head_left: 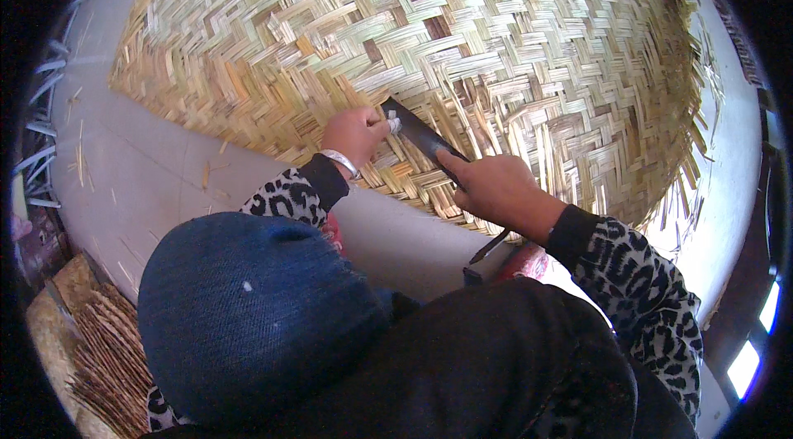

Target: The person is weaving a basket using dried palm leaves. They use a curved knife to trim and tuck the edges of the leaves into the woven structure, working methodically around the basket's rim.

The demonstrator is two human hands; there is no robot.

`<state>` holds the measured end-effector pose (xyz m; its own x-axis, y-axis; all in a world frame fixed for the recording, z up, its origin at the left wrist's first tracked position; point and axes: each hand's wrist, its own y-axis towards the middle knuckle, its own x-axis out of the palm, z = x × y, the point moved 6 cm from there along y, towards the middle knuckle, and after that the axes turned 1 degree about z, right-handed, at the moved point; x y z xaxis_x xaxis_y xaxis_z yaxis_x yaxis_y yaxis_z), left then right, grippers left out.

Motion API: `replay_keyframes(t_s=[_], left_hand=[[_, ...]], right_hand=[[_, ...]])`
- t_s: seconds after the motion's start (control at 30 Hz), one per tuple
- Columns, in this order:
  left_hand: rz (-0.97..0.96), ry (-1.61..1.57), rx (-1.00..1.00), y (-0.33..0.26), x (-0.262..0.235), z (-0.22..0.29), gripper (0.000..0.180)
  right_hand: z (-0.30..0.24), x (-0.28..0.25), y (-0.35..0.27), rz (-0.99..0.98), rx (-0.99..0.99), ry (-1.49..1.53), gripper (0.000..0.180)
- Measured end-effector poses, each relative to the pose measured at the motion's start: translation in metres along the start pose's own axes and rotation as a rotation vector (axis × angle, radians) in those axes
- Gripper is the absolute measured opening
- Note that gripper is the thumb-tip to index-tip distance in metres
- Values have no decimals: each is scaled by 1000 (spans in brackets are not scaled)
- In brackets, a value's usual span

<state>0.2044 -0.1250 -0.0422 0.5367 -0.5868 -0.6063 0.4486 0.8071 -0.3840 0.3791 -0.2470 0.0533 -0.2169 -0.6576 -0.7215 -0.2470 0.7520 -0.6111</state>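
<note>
A large woven bamboo mat (462, 34) of pale and brown strips spreads over the floor ahead of me. My right hand (496, 187) grips a dark flat blade (417, 132) that lies slanted on the mat's near edge, forefinger stretched along it. My left hand (357, 132), with a silver bangle on the wrist, pinches a strip at the blade's far tip. Both forearms wear leopard-print sleeves with black cuffs. A thin dark handle end (489, 247) sticks out below my right hand.
My knee in blue denim (248, 307) fills the lower left, with a dark garment beside it. A bundle of thin bamboo slivers (107, 356) lies at lower left. Loose strip ends stick out along the mat's right edge (686, 183). Pale floor (149, 166) surrounds the mat.
</note>
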Motion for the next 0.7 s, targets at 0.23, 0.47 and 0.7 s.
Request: replay_keyframes(t_s=[0.23, 0.47, 0.7], left_hand=[[-2, -63, -63, 10, -4, -8, 27], [-48, -112, -158, 14, 0, -17, 25], [203, -137, 134, -17, -15, -11, 28]], right_hand=[[12, -20, -21, 13, -8, -105, 59], [13, -72, -64, -102, 15, -155, 59], [-40, -165, -46, 414, -184, 196, 65]])
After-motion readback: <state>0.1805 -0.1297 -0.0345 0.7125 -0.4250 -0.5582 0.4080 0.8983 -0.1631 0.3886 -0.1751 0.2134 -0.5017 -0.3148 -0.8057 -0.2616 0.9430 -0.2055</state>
